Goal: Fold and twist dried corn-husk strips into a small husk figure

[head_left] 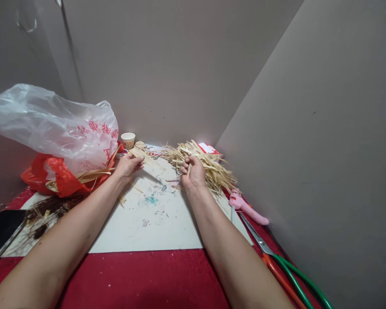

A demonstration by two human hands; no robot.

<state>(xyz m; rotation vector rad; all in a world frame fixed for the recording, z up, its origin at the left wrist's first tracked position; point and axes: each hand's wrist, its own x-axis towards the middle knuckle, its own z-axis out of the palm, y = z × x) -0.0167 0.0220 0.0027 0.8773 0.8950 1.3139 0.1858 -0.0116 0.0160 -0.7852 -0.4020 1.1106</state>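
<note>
Over the left part of a white sheet (141, 231), my left hand (129, 167) pinches a wide, pale dried-leaf strip (148, 159) between thumb and fingers. My right hand (194, 172) is closed, its fingers curled round a thin pale strip (189, 170), of which only a short piece shows. Just behind and beside that hand lies a loose heap of dry straw-coloured strips (217, 169). A few stray bits are scattered on the sheet between my hands, among teal and dark stains.
At left stand a clear plastic bag (83, 133) and a red bag (66, 174) with strips inside. Dark fibres (48, 210) and a black-screened device (3, 231) lie nearer. A paper cup (128, 139) stands behind. Along the right wall are a pink-handled tool (249, 209) and large scissors (283, 262).
</note>
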